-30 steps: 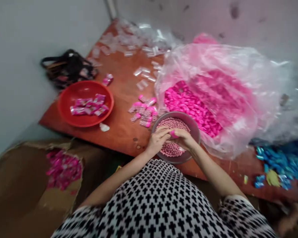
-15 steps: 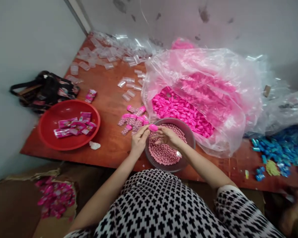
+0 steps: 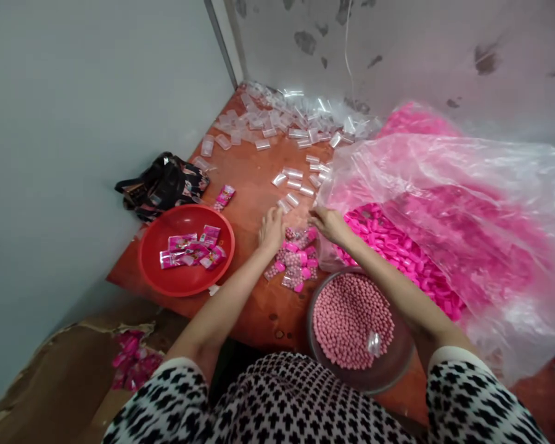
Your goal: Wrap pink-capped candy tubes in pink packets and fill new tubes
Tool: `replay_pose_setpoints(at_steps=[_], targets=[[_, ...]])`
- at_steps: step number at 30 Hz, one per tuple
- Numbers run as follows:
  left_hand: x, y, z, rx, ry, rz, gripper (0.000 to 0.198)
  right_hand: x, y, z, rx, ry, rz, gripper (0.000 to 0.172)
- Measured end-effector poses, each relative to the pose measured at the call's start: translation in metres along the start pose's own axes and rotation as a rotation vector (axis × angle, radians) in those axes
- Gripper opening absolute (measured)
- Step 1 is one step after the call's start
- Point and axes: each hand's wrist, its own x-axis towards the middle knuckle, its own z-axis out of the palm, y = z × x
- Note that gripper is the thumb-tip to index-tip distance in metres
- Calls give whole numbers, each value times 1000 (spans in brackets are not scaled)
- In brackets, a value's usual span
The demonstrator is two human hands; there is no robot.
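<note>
My left hand [image 3: 272,230] is over the table with its fingers curled down, the tips beside a clear plastic container [image 3: 283,206]. What it holds, if anything, is hidden. Across from it, my right hand [image 3: 329,223] has its fingers pinched together near the edge of the plastic bag; I cannot make out anything in them. Just below both hands lies a heap of clear containers with pink caps [image 3: 294,259], filled with pink beads. Closer to my body stands a bowl [image 3: 315,345] of pink beads [image 3: 351,320], with a small clear container [image 3: 374,344] on the beads.
Loose clear containers [image 3: 268,123] cover the back of the table. On the right, a large clear bag [image 3: 499,154] spills pink caps [image 3: 398,253]. At left are a red basin [image 3: 148,274] with pink packets [image 3: 194,251], another packet [image 3: 224,197] and a black patterned bag [image 3: 166,182].
The view has turned left. Both hands have moved from above the bead bowl to beyond the capped heap, farther apart. The pink-capped piece they held is no longer between them.
</note>
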Motion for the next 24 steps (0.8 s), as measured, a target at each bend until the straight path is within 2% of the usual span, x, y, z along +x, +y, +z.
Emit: replay_pose_setpoints(at_steps=[2, 4, 6, 9, 11, 14, 16, 18, 21, 24], targets=[[35, -1, 0, 131, -93, 54, 66, 45, -3, 6, -285, -2, 18, 36], [65, -2, 5, 219, -169, 120, 77, 85, 2, 11, -492, 50, 59, 46], [89, -7, 11, 242, -205, 120, 89, 119, 15, 11, -613, 73, 140, 69], [117, -19, 23, 180, -157, 43, 102, 159, 46, 3, -665, -50, 262, 113], [136, -28, 30, 124, -97, 39, 111, 180, 65, -4, -647, -107, 248, 126], [166, -34, 42, 25, -42, 122, 115, 204, 87, -8, -566, -143, 95, 127], [185, -32, 51, -75, -9, 188, 104, 216, 96, -6, -486, -173, -27, 118], [201, -27, 59, -204, 64, 215, 82, 225, 102, -2, -402, -169, -101, 108], [224, -18, 70, -410, 246, 156, 50, 234, 108, 3, -265, -137, -140, 99], [247, -13, 81, -578, 442, 23, 42, 239, 111, 5, -69, -122, -159, 90]])
